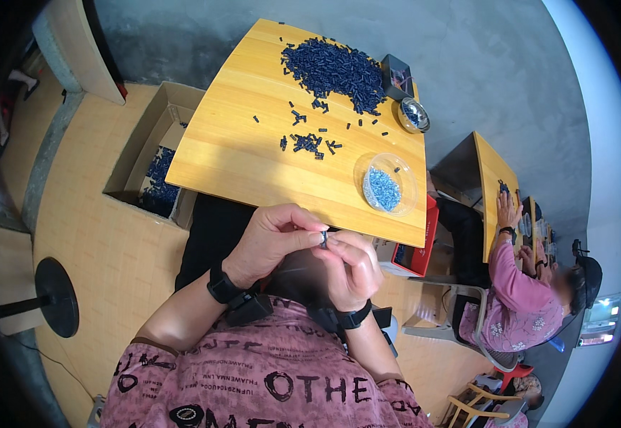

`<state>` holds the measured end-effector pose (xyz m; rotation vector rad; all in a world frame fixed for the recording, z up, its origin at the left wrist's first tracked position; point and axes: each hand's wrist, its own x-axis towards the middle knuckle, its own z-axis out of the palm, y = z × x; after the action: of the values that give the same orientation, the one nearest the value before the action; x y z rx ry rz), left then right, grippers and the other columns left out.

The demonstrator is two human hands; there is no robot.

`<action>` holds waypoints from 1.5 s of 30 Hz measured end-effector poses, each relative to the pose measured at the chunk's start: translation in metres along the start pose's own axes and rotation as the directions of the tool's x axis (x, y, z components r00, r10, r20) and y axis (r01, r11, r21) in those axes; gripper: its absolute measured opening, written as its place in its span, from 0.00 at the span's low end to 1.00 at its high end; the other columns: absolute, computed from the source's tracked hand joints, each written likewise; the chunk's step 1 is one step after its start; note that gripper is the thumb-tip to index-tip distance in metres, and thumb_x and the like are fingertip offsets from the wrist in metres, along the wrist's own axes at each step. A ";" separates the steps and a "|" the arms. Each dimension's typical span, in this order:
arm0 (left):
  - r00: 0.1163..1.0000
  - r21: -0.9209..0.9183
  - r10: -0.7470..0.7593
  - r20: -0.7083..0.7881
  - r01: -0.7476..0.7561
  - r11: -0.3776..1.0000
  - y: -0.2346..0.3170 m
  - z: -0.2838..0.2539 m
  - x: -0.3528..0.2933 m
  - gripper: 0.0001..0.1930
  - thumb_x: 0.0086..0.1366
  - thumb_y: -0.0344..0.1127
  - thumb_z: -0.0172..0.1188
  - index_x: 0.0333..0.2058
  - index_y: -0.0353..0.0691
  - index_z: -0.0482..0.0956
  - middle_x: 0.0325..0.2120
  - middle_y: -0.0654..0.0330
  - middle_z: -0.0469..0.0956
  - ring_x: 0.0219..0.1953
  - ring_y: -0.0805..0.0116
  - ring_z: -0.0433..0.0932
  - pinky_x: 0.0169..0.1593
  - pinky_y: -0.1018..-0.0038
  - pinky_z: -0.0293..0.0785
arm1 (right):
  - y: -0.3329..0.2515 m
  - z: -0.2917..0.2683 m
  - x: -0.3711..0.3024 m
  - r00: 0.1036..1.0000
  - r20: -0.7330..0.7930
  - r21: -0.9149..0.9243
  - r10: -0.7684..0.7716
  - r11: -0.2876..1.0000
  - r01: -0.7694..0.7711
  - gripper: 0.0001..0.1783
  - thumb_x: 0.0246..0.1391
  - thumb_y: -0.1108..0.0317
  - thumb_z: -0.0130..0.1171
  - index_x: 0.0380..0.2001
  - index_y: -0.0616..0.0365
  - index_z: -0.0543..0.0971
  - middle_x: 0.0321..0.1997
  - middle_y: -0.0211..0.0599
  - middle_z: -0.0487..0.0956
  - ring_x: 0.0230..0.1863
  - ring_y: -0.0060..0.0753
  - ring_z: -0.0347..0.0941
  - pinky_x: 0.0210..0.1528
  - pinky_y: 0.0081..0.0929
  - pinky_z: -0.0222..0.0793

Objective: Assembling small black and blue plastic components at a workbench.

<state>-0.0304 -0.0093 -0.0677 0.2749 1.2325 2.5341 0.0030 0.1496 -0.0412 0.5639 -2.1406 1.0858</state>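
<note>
Close to my body, just off the table's near edge, both my hands meet at their fingertips. Between them sits a small dark cylindrical piece (324,240). My left hand (271,245) pinches it with thumb and forefinger, and my right hand (353,269) grips it from the other side. Most of the piece is covered by fingers. Beyond my hands, a loose cluster of similar dark pieces (306,144) lies on the wooden table (218,143). A clear round tub (409,187) holds small bluish, shiny parts (382,191).
A large heap of dark pieces (332,71) covers the table's far side, beside a black box (397,77) and a metal bowl (414,115). An open cardboard box (129,160) stands left, a red box (428,242) under the right corner. Another person (514,299) works at a table rightward.
</note>
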 end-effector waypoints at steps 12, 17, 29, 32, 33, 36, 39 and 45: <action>0.987 0.397 0.115 -0.114 -0.060 0.916 -0.030 -0.044 0.043 0.07 0.62 0.22 0.63 0.39 0.33 0.82 0.35 0.62 0.81 0.38 0.77 0.79 0.44 0.80 0.77 | 0.074 0.039 0.004 0.968 0.201 0.072 0.152 0.983 -0.170 0.17 0.47 0.78 0.69 0.42 0.59 0.81 0.36 0.41 0.81 0.36 0.39 0.79 0.37 0.29 0.75; 0.961 0.706 0.264 -0.086 -0.128 0.697 -0.036 -0.052 0.051 0.06 0.59 0.23 0.64 0.36 0.33 0.81 0.31 0.62 0.81 0.33 0.75 0.79 0.37 0.77 0.75 | 0.090 0.047 0.012 0.964 0.261 -0.078 0.050 0.996 -0.031 0.15 0.42 0.77 0.70 0.37 0.59 0.80 0.34 0.41 0.80 0.37 0.45 0.78 0.38 0.35 0.74; 0.808 0.890 0.549 0.212 -0.392 0.234 -0.041 -0.048 0.055 0.05 0.55 0.25 0.64 0.32 0.39 0.79 0.28 0.56 0.79 0.32 0.54 0.76 0.37 0.65 0.72 | 0.099 0.038 0.019 0.883 0.343 0.148 0.321 0.910 -0.388 0.08 0.49 0.76 0.68 0.34 0.61 0.82 0.31 0.36 0.79 0.33 0.33 0.75 0.35 0.27 0.70; 0.788 0.901 0.560 0.255 -0.404 0.159 -0.041 -0.050 0.053 0.08 0.55 0.24 0.65 0.34 0.39 0.79 0.27 0.56 0.78 0.31 0.56 0.77 0.35 0.67 0.73 | 0.092 0.039 0.027 0.785 0.438 0.050 0.438 0.860 -0.508 0.06 0.52 0.73 0.69 0.31 0.63 0.83 0.28 0.34 0.79 0.31 0.26 0.74 0.33 0.21 0.69; 0.815 0.897 0.550 0.181 -0.366 0.248 -0.042 -0.048 0.052 0.10 0.55 0.24 0.65 0.36 0.39 0.78 0.27 0.56 0.78 0.30 0.58 0.78 0.33 0.68 0.74 | 0.095 0.040 0.026 0.786 0.436 0.049 0.438 0.861 -0.507 0.06 0.52 0.73 0.69 0.31 0.63 0.83 0.28 0.34 0.79 0.31 0.26 0.74 0.33 0.21 0.69; 0.831 0.882 0.542 0.121 -0.341 0.325 -0.044 -0.046 0.050 0.12 0.55 0.23 0.65 0.38 0.39 0.76 0.26 0.56 0.77 0.29 0.57 0.78 0.32 0.67 0.74 | 0.102 0.044 0.025 0.713 0.445 0.080 0.542 0.769 -0.635 0.06 0.50 0.72 0.70 0.28 0.63 0.83 0.26 0.33 0.79 0.28 0.22 0.72 0.32 0.19 0.68; 0.825 0.879 0.551 0.128 -0.352 0.323 -0.046 -0.047 0.049 0.13 0.55 0.22 0.64 0.38 0.39 0.74 0.26 0.55 0.76 0.29 0.55 0.78 0.33 0.64 0.74 | 0.105 0.043 0.032 0.646 0.513 0.130 0.566 0.692 -0.710 0.07 0.52 0.71 0.71 0.29 0.63 0.84 0.25 0.26 0.79 0.25 0.13 0.67 0.27 0.16 0.63; 0.802 0.883 0.574 0.166 -0.380 0.276 -0.051 -0.052 0.051 0.13 0.55 0.23 0.65 0.39 0.39 0.74 0.27 0.56 0.77 0.29 0.56 0.78 0.32 0.66 0.75 | 0.106 0.045 0.034 0.569 0.522 -0.010 0.636 0.671 -0.741 0.06 0.49 0.72 0.72 0.27 0.62 0.84 0.23 0.32 0.81 0.25 0.19 0.71 0.31 0.21 0.68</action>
<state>-0.0836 0.0007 -0.1377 0.7570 2.9255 1.9802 -0.1034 0.1695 -0.0929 0.0268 -2.8311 1.7698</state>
